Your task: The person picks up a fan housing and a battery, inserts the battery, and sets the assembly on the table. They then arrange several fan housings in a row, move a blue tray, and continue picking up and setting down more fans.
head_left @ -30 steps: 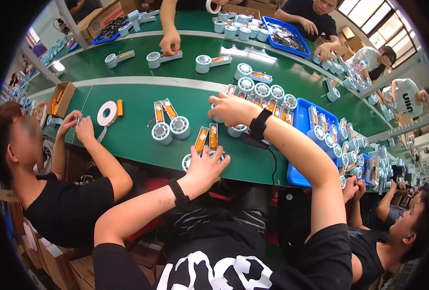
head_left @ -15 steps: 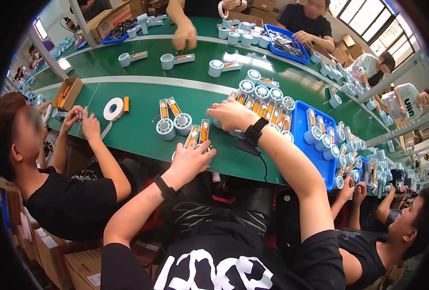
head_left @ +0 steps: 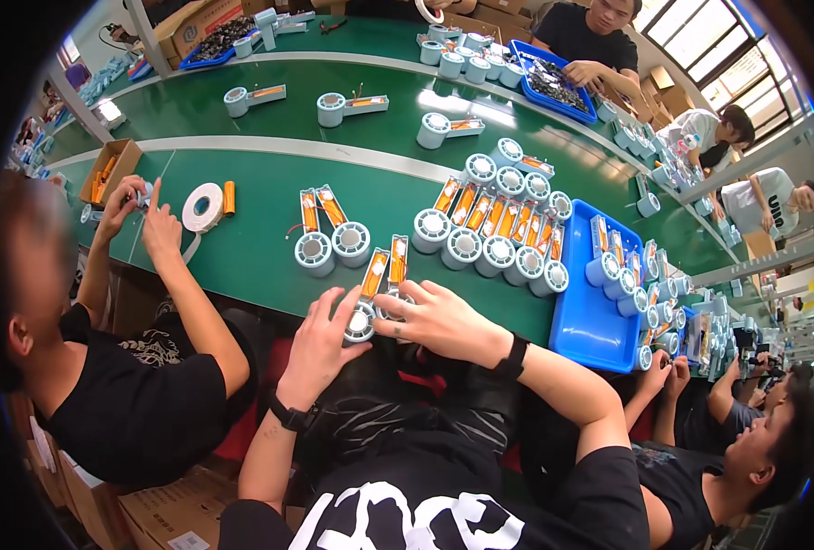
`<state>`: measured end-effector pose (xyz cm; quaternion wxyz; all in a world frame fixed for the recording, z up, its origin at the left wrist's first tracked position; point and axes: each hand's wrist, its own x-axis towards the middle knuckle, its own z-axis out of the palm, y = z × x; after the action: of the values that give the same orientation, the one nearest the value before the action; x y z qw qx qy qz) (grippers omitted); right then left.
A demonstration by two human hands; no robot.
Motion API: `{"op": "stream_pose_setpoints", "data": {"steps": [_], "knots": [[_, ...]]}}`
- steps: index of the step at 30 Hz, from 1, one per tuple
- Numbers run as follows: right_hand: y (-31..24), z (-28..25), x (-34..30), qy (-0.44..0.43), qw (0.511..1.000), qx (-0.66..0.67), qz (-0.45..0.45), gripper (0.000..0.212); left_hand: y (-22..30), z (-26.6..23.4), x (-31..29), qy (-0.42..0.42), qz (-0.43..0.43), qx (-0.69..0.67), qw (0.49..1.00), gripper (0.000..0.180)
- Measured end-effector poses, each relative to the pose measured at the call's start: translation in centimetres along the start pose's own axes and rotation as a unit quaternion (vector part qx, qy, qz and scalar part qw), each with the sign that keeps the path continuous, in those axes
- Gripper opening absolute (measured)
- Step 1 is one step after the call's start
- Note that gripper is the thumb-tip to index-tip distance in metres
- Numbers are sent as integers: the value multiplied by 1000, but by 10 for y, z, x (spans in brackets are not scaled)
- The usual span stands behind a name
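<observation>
At the near edge of the counter, my left hand curves round one fan and my right hand bends over a second fan, probably steadying them side by side, though I cannot tell whether either grips.

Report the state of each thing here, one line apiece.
Left near fan: face up, handle uncovered
Right near fan: handle uncovered, head partly hidden
Left grip: around left near fan
Right grip: over right near fan
Paired fans: face up, handles uncovered
Grouped fans: side by side, face up
Tape roll: flat, end loose
Cardboard box: open
Near blue tray: partly filled
</observation>
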<state>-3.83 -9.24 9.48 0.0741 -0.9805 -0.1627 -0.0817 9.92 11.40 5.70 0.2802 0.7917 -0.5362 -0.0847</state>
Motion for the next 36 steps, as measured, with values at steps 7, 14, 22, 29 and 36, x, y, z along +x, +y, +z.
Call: {"op": "stream_pose_setpoints", "data": {"steps": [7, 14, 22, 29, 36], "knots": [[18, 16, 17, -79, 993, -85, -19, 62, -11, 14, -4, -4, -57, -125, 991, 93], [6, -5, 24, -67, 994, -77, -43, 49, -5, 25, -8, 70, -76, -134, 986, 83], [13, -29, 33, -114, 992, -23, -50, 40, -10, 34, -13, 112, -96, -203, 968, 77], [30, -45, 12, -92, 993, 75, -15, 44, -10, 31, -24, 119, -111, -212, 964, 75], [138, -91, 72, 54, 941, 191, 274, 37, 11, 11, -42, 108, -111, -203, 967, 75]]}}
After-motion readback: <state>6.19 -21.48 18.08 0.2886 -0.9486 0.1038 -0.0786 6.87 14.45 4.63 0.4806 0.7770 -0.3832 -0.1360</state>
